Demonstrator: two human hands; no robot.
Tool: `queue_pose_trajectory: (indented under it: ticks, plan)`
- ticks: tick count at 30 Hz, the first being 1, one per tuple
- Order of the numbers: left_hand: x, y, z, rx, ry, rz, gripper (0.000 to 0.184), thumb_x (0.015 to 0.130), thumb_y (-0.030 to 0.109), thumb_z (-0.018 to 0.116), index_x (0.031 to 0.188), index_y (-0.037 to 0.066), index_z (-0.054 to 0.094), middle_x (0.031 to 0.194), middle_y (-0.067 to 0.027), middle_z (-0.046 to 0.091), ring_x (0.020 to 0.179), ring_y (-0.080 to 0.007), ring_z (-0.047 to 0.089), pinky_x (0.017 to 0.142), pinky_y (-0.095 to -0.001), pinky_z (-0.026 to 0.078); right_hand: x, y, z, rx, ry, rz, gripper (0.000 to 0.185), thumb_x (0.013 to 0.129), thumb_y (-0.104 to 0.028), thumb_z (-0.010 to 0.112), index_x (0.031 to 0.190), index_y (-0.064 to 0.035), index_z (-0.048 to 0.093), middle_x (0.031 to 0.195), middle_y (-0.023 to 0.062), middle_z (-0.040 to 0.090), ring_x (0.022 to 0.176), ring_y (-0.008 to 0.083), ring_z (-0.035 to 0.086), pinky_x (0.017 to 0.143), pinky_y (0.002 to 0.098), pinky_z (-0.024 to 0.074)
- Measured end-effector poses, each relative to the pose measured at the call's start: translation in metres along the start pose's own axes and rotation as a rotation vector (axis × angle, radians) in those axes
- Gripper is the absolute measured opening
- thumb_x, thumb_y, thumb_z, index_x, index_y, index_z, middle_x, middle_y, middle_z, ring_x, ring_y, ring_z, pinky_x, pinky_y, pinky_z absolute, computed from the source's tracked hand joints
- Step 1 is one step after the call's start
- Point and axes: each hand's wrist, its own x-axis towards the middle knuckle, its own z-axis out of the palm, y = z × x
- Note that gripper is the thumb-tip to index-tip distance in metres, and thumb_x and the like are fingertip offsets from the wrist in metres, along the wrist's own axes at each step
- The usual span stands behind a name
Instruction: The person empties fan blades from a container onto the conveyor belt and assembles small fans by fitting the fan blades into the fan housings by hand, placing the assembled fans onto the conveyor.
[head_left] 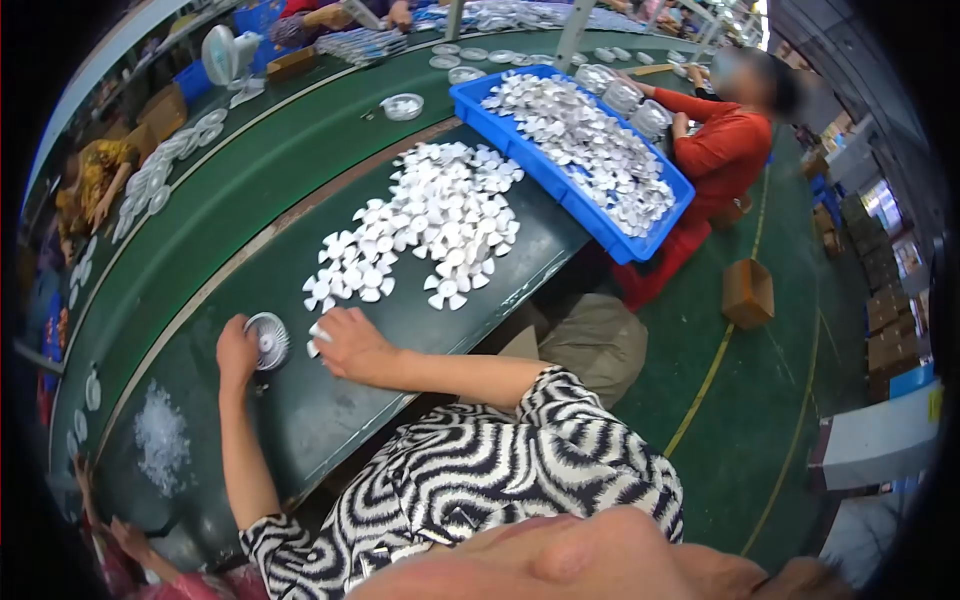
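Note:
My left hand (237,350) is closed on the edge of a round, ribbed fan grille (268,341), which is tilted up on the dark green worktable (345,420). To the right of it, my right hand (355,347) has its fingers closed on a small white fan blade (314,340), partly hidden by the fingers. Beyond the right hand lies a loose pile of white fan blades (440,210). A small dark bit lies just below the grille.
A blue tray (625,245) full of white fan blades stands at the table's far right end. A heap of small clear pieces (160,440) lies at left. Behind runs a green conveyor (250,180) with a round grille (402,106). A co-worker in red (725,145) sits beyond the tray.

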Motion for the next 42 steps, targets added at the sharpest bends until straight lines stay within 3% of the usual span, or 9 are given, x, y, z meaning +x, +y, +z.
queue_pose_trajectory:
  ticks: [3,7,13,18,23,27,35,40,42]
  plan:
    - [-0.014,0.016,0.000,-0.152,0.044,0.005,0.017,0.084,0.018,0.054,0.088,0.002,0.057,0.083,-0.0222,0.060,0.080,-0.0396,0.058,0.070,-0.0440,0.046,-0.007,0.002,-0.008,-0.030,-0.156,0.081,0.024,0.068,-0.019,0.066,0.088,-0.0061,0.060,0.090,0.0110,0.051,0.087,0.0289,0.050,0.070,0.0413,0.0433]
    - [-0.029,0.028,0.009,-0.822,0.064,-0.250,0.017,0.085,0.010,0.057,0.098,-0.001,0.058,0.082,-0.0044,0.060,0.075,-0.0111,0.057,0.065,-0.0278,0.047,-0.010,0.012,-0.021,0.113,-0.323,0.217,0.016,0.076,-0.009,0.056,0.091,-0.0044,0.058,0.091,0.0159,0.051,0.083,0.0337,0.054,0.069,0.0437,0.0473]
    - [-0.041,0.027,0.012,-1.558,-0.049,-0.353,0.025,0.093,0.018,0.053,0.108,-0.001,0.056,0.095,-0.0082,0.065,0.080,-0.0153,0.064,0.067,-0.0289,0.054,-0.009,0.015,-0.043,0.107,-0.527,0.160,0.032,0.078,-0.008,0.058,0.110,-0.0059,0.055,0.094,0.0169,0.052,0.087,0.0357,0.058,0.071,0.0425,0.0483]
    - [-0.043,0.025,0.019,-1.819,-0.086,-0.393,0.032,0.095,0.022,0.050,0.117,-0.001,0.052,0.109,-0.0127,0.061,0.097,-0.0208,0.062,0.084,-0.0365,0.052,0.008,0.012,-0.048,0.022,-0.556,0.183,0.026,0.075,-0.021,0.065,0.096,-0.0053,0.058,0.087,0.0171,0.055,0.076,0.0347,0.061,0.065,0.0445,0.0495]
    - [-0.049,0.041,0.018,-1.860,-0.172,-0.388,0.031,0.094,0.029,0.052,0.110,0.003,0.055,0.102,-0.0088,0.064,0.091,-0.0175,0.064,0.076,-0.0341,0.054,0.045,-0.008,-0.057,0.205,-0.158,0.196,0.035,0.074,-0.017,0.073,0.104,-0.0037,0.062,0.081,0.0080,0.059,0.056,0.0172,0.056,0.053,0.0290,0.0471]
    - [-0.054,0.051,0.011,-1.864,-0.233,-0.321,0.040,0.095,0.040,0.049,0.110,0.004,0.056,0.098,-0.0067,0.064,0.086,-0.0144,0.064,0.073,-0.0301,0.053,0.066,-0.019,-0.039,0.058,-0.138,0.086,0.031,0.074,-0.017,0.073,0.101,-0.0069,0.062,0.084,0.0083,0.057,0.062,0.0236,0.059,0.054,0.0340,0.0480]
    - [-0.058,0.061,0.020,-1.617,0.006,-0.194,0.033,0.086,0.021,0.066,0.108,-0.001,0.056,0.096,-0.0036,0.062,0.081,-0.0084,0.057,0.070,-0.0236,0.048,0.078,-0.022,-0.012,0.052,-0.201,0.084,0.033,0.076,-0.013,0.069,0.107,-0.0093,0.058,0.089,0.0106,0.055,0.073,0.0301,0.061,0.058,0.0388,0.0495]
    - [-0.057,0.056,0.013,-1.147,0.265,-0.108,0.033,0.080,0.020,0.067,0.101,-0.003,0.057,0.088,-0.0122,0.064,0.080,-0.0155,0.059,0.073,-0.0315,0.049,0.080,-0.008,-0.026,0.121,-0.047,0.025,0.047,0.074,-0.010,0.070,0.117,-0.0016,0.053,0.107,0.0179,0.056,0.097,0.0346,0.054,0.080,0.0400,0.0469]
    - [-0.058,0.054,0.013,-1.107,0.190,-0.077,0.037,0.080,0.020,0.068,0.106,-0.003,0.057,0.090,-0.0093,0.065,0.080,-0.0129,0.058,0.073,-0.0292,0.048,0.078,0.008,-0.021,0.343,-0.183,0.218,0.041,0.073,-0.012,0.073,0.109,0.0019,0.058,0.097,0.0154,0.061,0.085,0.0284,0.058,0.075,0.0349,0.0469]
